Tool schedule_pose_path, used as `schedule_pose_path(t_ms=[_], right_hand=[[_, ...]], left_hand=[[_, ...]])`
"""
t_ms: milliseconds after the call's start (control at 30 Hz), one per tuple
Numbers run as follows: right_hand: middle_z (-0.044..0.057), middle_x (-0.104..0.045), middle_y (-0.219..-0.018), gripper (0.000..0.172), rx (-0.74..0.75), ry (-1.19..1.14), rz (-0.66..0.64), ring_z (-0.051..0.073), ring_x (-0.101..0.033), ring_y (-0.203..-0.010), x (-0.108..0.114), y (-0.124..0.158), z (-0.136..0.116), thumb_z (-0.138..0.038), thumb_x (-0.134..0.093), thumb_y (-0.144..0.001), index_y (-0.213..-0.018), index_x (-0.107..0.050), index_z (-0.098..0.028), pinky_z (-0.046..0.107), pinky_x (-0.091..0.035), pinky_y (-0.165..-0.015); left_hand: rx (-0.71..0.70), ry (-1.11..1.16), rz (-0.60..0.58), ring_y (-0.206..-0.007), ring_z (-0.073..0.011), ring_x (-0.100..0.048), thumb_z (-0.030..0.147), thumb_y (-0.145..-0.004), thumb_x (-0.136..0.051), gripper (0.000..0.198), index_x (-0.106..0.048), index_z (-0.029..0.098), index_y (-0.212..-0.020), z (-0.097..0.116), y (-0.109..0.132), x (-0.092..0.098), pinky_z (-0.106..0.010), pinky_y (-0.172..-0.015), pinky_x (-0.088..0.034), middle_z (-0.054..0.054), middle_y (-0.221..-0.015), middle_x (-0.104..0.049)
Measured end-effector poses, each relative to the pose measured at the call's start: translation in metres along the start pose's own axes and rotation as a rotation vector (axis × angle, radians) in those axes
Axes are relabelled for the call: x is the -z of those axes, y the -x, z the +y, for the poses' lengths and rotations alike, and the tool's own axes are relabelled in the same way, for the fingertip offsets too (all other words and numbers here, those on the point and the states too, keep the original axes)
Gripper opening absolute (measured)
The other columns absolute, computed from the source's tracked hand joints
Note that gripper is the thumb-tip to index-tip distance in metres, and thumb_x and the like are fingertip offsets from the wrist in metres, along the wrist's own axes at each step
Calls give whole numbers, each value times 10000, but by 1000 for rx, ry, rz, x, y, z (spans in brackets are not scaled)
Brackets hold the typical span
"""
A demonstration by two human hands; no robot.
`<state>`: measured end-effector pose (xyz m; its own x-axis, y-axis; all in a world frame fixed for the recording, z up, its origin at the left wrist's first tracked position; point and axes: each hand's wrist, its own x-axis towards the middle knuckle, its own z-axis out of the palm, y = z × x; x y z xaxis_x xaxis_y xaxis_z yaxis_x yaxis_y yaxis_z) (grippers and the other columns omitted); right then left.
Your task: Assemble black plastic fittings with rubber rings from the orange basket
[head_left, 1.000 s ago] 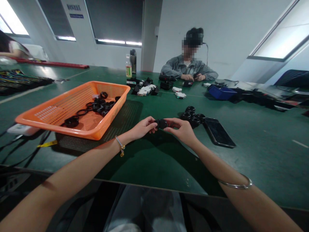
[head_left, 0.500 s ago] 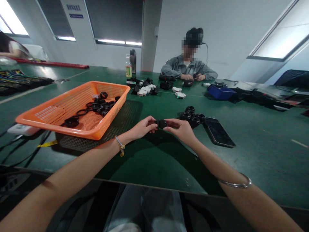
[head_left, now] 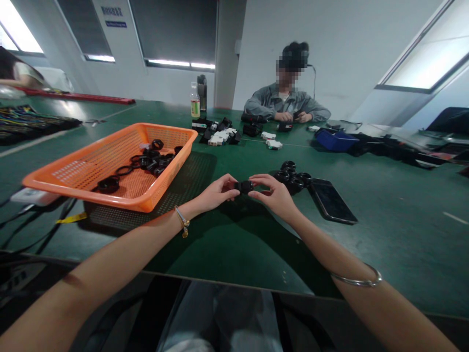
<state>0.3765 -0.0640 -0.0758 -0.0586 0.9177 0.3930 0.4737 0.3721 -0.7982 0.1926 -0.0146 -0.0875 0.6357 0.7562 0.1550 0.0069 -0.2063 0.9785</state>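
Between my two hands is a small black cylindrical part (head_left: pixel 245 187), held just above the green table (head_left: pixel 223 244). My left hand (head_left: pixel 223 189) pinches its left end between thumb and fingers. From the other side, the thumb and fingertips of my right hand (head_left: pixel 270 192) grip its right end. Several similar black round parts (head_left: pixel 293 177) sit in a small cluster right behind my right hand. To the left, an orange basket (head_left: pixel 146 203) holds more black rings and round parts (head_left: pixel 152 159). Fine detail of the held part is too small to make out.
A dark phone (head_left: pixel 332 200) lies right of the cluster. Farther back are white and black parts (head_left: pixel 222 136), a bottle (head_left: pixel 195 101), a blue bin (head_left: pixel 335 140) and a person in grey (head_left: pixel 287 105) working across the table. Cables (head_left: pixel 54 220) run beside the basket.
The fingers of my right hand have lifted and spread slightly around the black part's right end. Both hands and the part stay in nearly the same place.
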Motion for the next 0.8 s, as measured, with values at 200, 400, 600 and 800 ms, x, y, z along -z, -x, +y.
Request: schedule_pose_path(t_ms=[200,400,600,800], right_hand=[[40,-652,-911,445,4,-73,-15,190,-615,-841,-2,1,1,-281,-671,-644,-1076,-577,-227,297,-504,-648],[33,-671,-833,269,23,-57,-22,186,-611,-785,0,0,0,-302,-673,-649,-897,-642,-201,301,-482,-658],[39,-676,-839,359,33,-16,-61,185,-605,-759,3,0,1,-284,-696,-615,-957,-647,-189,288,-468,-610],[45,-683,-854,336,27,-11,-54,178,-593,-739,3,-1,2,-273,-694,-615,-936,-658,-181,289,-453,-604]], left_hand=[[5,-7,-20,-556,-59,-489,212,-729,-576,178,-428,169,-816,-1,0,1,-206,-564,-386,65,-637,-511],[13,12,-24,-551,-56,-489,222,-735,-575,171,-441,164,-824,-3,-1,1,-205,-553,-384,54,-673,-526],[47,26,-8,-540,-52,-483,227,-778,-544,126,-445,155,-805,-1,-1,0,-202,-551,-378,40,-673,-544],[68,37,-6,-534,-52,-484,228,-785,-547,127,-443,155,-796,0,0,-1,-199,-547,-372,41,-658,-551]])
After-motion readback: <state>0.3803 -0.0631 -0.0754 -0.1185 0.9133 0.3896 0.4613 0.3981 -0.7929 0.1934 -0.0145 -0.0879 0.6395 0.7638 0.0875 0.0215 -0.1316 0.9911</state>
